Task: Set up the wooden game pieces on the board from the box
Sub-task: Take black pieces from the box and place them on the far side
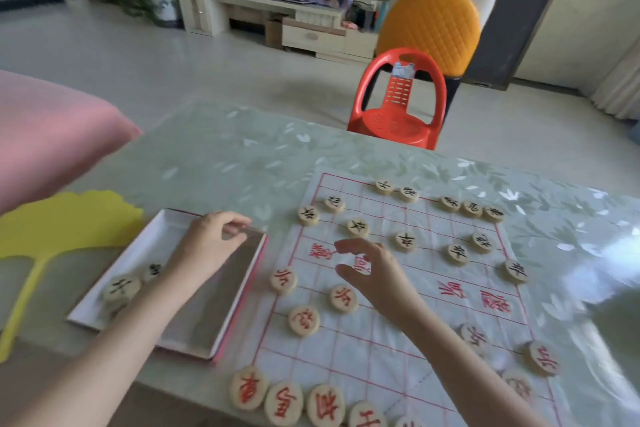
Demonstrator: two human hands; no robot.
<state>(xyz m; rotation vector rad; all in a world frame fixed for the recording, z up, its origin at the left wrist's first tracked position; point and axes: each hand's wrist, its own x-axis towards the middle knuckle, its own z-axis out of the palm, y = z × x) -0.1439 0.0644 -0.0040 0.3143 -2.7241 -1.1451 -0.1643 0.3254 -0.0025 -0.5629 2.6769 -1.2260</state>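
Left forearm crosses the box, hand gripping its rim; yellow fan alongside.

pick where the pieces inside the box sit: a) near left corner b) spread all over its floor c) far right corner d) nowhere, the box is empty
a: the wooden pieces sit bunched in the near left corner of the box, and the rest of its floor that shows is bare.
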